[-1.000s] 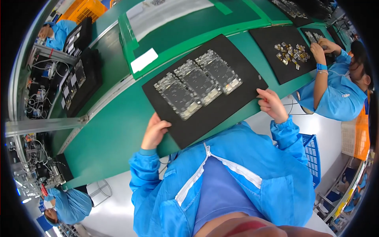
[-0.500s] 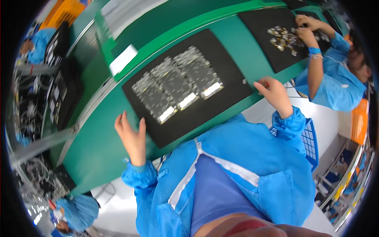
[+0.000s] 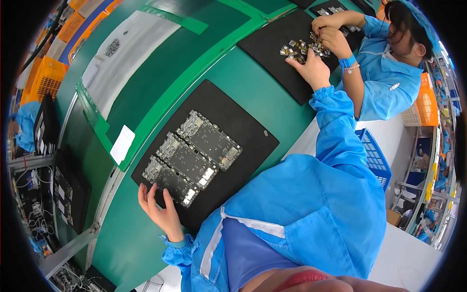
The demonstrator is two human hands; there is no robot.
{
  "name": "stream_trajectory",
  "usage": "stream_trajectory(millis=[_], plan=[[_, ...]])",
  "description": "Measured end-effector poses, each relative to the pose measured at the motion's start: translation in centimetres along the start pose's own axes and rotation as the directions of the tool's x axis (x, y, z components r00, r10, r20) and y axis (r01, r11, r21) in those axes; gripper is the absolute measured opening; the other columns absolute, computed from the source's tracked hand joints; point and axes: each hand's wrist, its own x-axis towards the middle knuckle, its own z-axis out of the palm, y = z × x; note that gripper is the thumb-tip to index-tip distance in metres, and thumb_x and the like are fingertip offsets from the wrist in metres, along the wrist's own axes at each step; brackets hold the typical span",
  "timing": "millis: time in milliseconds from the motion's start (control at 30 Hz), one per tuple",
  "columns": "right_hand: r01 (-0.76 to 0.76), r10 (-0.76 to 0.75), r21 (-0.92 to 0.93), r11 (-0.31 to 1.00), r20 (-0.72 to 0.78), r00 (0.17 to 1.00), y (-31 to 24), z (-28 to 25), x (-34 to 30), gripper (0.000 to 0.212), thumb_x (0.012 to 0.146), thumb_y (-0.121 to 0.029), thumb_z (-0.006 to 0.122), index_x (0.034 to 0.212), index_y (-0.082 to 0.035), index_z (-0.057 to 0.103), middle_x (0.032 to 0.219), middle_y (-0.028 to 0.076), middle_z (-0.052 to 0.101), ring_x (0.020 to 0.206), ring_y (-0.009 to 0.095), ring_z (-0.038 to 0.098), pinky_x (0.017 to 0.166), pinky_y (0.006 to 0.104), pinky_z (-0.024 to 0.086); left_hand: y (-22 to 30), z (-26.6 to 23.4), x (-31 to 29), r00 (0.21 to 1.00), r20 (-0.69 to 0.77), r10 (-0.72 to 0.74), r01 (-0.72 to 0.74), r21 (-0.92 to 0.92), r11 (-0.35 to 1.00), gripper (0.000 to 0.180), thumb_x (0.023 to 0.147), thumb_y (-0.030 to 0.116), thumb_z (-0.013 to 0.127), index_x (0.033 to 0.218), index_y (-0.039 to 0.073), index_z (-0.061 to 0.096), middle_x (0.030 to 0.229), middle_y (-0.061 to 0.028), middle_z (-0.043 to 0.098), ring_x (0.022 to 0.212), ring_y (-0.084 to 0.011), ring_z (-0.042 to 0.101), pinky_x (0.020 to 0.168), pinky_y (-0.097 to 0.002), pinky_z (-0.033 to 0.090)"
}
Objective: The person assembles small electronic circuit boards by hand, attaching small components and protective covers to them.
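Note:
Three dark circuit boards [image 3: 187,155], lying side by side as one panel, rest on a black mat [image 3: 243,114] in front of me. My left hand [image 3: 163,211] is open at the panel's near-left end, fingers spread over the mat's edge; whether the fingertips touch a board I cannot tell. My right hand [image 3: 314,70] reaches far right to a pile of small shiny metal and gold parts [image 3: 296,47] on a second black mat [image 3: 272,58]. Its thumb and forefinger stand apart beside the pile. A small loose piece [image 3: 265,133] lies near the first mat's right corner.
A co-worker's hands [image 3: 333,36] work at the same pile, close to my right hand. Green tape edges a raised strip behind my mat, with a white card [image 3: 122,144] on it. A blue basket [image 3: 373,155] stands below the table at right.
My right hand has moved from beside my mat to the parts pile on the second mat. My left hand is now nearer the panel's end. The view has shifted and turned right.

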Motion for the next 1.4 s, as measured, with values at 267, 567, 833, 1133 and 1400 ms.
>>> stream_trajectory(millis=[267, 567, 833, 1133, 1400], plan=[[-0.027, 0.024, -0.066, 0.997, -0.044, 0.999, 1.8, 2.5, 3.5, 0.042, 0.086, -0.044, 0.057, 0.089, -0.002, 0.057, 0.067, 0.017, 0.065, 0.065, 0.033, 0.066, 0.056, 0.0421, 0.053, -0.5, 0.3, 0.1, 0.998, 0.039, -0.054, 0.055, -0.027, 0.998, 0.021, 0.083, 0.003, 0.064, 0.104, 0.001, 0.063, 0.127, -0.0155, 0.05, 0.117, -0.0298, 0.05, 0.098, -0.0376, 0.04], [0.035, -0.035, -0.003, 0.999, -0.041, 0.999, 4.7, 2.2, 5.3, 0.019, 0.087, -0.017, 0.051, 0.084, -0.002, 0.061, 0.082, 0.022, 0.065, 0.079, 0.039, 0.064, 0.072, 0.0483, 0.051, -0.8, -0.3, 0.2, 0.999, 0.009, -0.032, 0.033, -0.033, 0.999, 0.02, 0.083, 0.003, 0.064, 0.103, 0.001, 0.063, 0.127, -0.0151, 0.051, 0.116, -0.03, 0.052, 0.097, -0.0378, 0.04], [-0.067, -0.12, 0.711, 0.7, 0.21, 0.97, -2.4, -3.8, 2.6, 0.025, 0.086, -0.023, 0.063, 0.097, -0.001, 0.068, 0.073, 0.008, 0.067, 0.064, 0.016, 0.062, 0.059, 0.0282, 0.048, -1.0, -1.5, 0.1, 0.999, -0.009, -0.047, 0.045, -0.161, 0.986, 0.019, 0.081, -0.002, 0.065, 0.1, 0.0, 0.064, 0.124, -0.0154, 0.053, 0.114, -0.0288, 0.053, 0.097, -0.0366, 0.042], [0.114, -0.744, 0.915, 0.387, 0.238, 0.624, -18.3, -3.6, -7.9, 0.018, 0.092, -0.012, 0.057, 0.1, 0.002, 0.064, 0.077, 0.006, 0.064, 0.071, 0.011, 0.059, 0.064, 0.0241, 0.047, 3.8, 2.9, 4.3, 0.94, 0.26, 0.222, -0.108, -0.39, 0.915, 0.022, 0.078, 0.001, 0.068, 0.1, 0.004, 0.065, 0.111, -0.0099, 0.061, 0.101, -0.0254, 0.06, 0.085, -0.0316, 0.048], [0.11, -0.742, 0.927, 0.36, 0.213, 0.636, -18.0, -2.2, -7.1, 0.024, 0.096, -0.016, 0.051, 0.111, -0.003, 0.064, 0.091, 0.003, 0.064, 0.084, 0.011, 0.056, 0.077, 0.024, 0.045, 4.6, 5.1, 7.2, 0.939, 0.264, 0.221, -0.103, -0.396, 0.912, 0.019, 0.08, 0.006, 0.066, 0.1, 0.005, 0.065, 0.112, -0.0104, 0.06, 0.1, -0.0247, 0.06, 0.083, -0.0311, 0.049]])
